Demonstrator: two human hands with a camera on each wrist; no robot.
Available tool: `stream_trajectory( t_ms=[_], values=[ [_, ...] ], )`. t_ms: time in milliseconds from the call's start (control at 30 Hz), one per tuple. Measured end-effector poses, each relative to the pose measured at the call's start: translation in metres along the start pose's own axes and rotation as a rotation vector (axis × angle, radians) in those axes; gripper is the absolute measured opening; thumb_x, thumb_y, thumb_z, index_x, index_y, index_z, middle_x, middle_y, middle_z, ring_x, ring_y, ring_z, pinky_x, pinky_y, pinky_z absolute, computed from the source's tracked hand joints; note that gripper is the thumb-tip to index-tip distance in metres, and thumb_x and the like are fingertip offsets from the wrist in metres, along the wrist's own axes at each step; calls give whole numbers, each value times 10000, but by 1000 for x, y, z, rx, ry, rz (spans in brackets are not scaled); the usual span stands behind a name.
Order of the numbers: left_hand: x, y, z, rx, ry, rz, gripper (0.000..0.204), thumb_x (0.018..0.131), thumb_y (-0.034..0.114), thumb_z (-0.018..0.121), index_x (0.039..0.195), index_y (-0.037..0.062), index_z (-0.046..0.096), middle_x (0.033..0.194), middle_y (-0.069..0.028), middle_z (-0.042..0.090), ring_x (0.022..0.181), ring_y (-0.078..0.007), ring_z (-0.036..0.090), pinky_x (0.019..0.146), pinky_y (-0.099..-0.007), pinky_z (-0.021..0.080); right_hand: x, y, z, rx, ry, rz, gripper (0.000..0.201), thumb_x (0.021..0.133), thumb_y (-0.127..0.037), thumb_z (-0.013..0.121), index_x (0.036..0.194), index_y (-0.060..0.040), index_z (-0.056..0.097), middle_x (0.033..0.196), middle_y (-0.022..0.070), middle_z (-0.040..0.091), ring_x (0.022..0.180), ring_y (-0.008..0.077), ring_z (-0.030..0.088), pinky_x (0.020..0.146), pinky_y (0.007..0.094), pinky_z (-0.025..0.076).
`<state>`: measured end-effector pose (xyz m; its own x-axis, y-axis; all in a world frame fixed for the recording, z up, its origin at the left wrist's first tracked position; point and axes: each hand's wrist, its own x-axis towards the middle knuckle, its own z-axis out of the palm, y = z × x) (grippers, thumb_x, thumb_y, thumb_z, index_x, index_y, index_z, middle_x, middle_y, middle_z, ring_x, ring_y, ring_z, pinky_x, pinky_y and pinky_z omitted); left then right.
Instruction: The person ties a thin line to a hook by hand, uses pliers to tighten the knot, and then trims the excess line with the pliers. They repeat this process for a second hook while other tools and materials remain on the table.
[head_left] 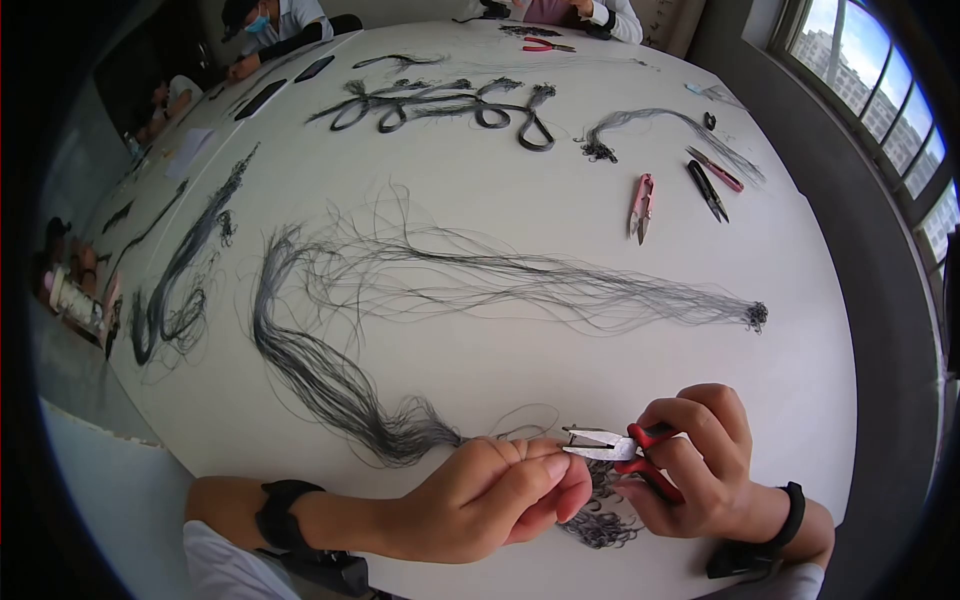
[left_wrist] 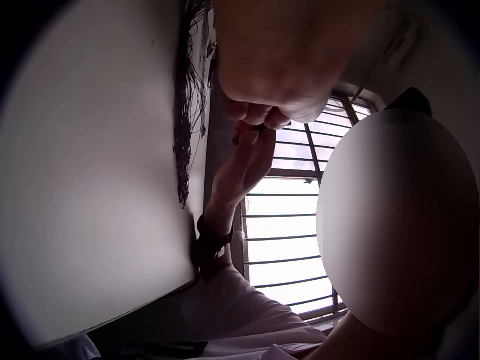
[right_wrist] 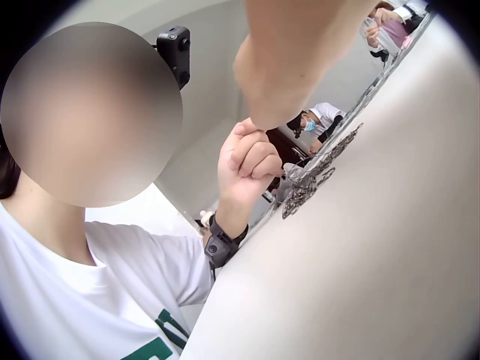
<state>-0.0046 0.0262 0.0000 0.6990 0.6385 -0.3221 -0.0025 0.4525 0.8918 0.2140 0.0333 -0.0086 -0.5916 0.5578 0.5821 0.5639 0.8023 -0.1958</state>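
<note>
In the head view my right hand grips red-handled pliers, their jaws parted and pointing left. The tips stand right at the fingertips of my left hand. That hand is curled, its thumb and forefinger pinching a thin dark line, mostly hidden by the fingers. A long bundle of dark lines runs up to its far side. Just beyond the fingers, between the hands, lies a cluster of small dark hooks. In the left wrist view the right hand meets the left one; the right wrist view shows the left hand with curled fingers.
Pink snips, black snips and another pink pair lie at the right. More line bundles spread left and far. Phones lie at the back left. A masked person sits across the table.
</note>
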Motion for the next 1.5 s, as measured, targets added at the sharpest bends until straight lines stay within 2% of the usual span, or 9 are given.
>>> stream_trajectory(
  t_ms=[167, 500, 567, 667, 700, 833, 967, 1267, 1500],
  values=[
    [-1, 1, -1, -24, 0, -16, 317, 912, 168, 312, 778, -28, 522, 586, -24, 457, 473, -61, 357, 463, -209, 313, -1, 1, 4, -37, 56, -43, 281, 566, -188, 751, 626, -59, 508, 732, 71, 564, 566, 194, 493, 482, 279, 364],
    [0, 0, 0, -6, 11, -17, 323, 916, 173, 317, 776, -35, 521, 599, -38, 473, 477, -60, 358, 462, -207, 308, -2, 4, 0, -48, 42, -106, 249, 546, -152, 732, 608, -54, 512, 705, 64, 562, 533, 170, 486, 431, 248, 345],
    [0, 4, 0, 23, 11, -26, 317, 917, 169, 309, 772, -26, 513, 622, -37, 475, 479, -59, 356, 461, -205, 306, -1, 6, 2, 129, 57, -25, 225, 540, -132, 710, 607, -48, 513, 716, 82, 571, 533, 181, 485, 438, 253, 363],
    [-1, 5, -1, -6, 12, 3, 311, 918, 169, 302, 772, -17, 504, 638, -33, 472, 478, -56, 351, 459, -207, 304, -3, 9, -1, 199, 123, 69, 205, 530, -131, 683, 611, -40, 519, 722, 100, 580, 539, 206, 485, 449, 269, 380],
    [-1, 5, -2, -8, 12, 3, 311, 918, 169, 302, 772, -17, 504, 638, -33, 472, 478, -56, 351, 459, -207, 304, -1, 10, -8, 149, 114, 57, 198, 526, -143, 670, 611, -41, 522, 742, 113, 583, 585, 239, 498, 475, 291, 394],
    [-2, 5, -2, -51, -13, 4, 284, 909, 152, 320, 782, -19, 508, 639, -33, 477, 483, -54, 360, 459, -208, 307, -1, 9, -5, 105, 43, 55, 230, 536, -197, 701, 599, -71, 519, 829, 122, 578, 709, 269, 522, 554, 342, 412],
    [-4, 5, 0, -83, 8, 28, 278, 896, 133, 346, 817, -40, 549, 635, -45, 521, 490, -56, 393, 460, -208, 321, 1, 4, -1, 79, 24, 61, 271, 529, -243, 735, 596, -97, 517, 845, 117, 580, 716, 270, 529, 557, 342, 410],
    [-5, 1, 1, -88, -12, 25, 275, 884, 119, 380, 802, -52, 580, 641, -39, 591, 505, -56, 463, 475, -194, 358, -1, 3, -2, -1, 28, -19, 319, 565, -279, 745, 589, -101, 482, 782, 82, 580, 629, 229, 504, 476, 294, 379],
    [-4, 7, -1, 32, -86, -2, 300, 886, 125, 364, 702, -27, 547, 568, -41, 535, 474, -59, 420, 456, -211, 327, -4, 3, -2, 61, 47, -44, 402, 586, -298, 784, 573, -64, 457, 686, 62, 564, 509, 163, 475, 390, 238, 338]
  ],
)
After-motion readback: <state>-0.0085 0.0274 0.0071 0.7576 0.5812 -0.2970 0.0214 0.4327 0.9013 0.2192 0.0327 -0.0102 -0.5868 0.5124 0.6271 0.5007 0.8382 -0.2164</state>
